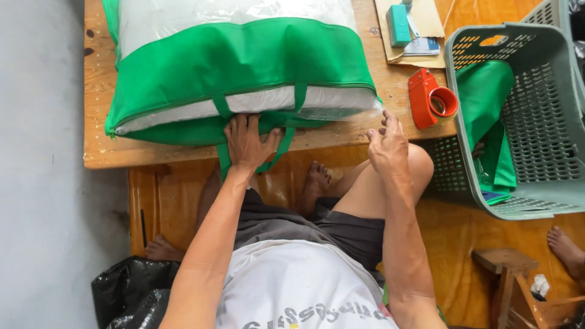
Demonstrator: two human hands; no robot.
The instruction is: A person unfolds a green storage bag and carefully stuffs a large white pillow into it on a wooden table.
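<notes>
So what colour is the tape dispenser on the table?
Orange-red; the tape dispenser shows clearly in the head view.

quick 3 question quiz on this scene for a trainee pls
1. True or false: the left hand presses on the front of the green bag.
2. What lies in the grey basket? A) green fabric B) a pair of boots C) fruit
3. Which red thing sits on the wooden table beyond the right hand?

Key: 1 true. 2 A. 3 the red tape dispenser.
</notes>
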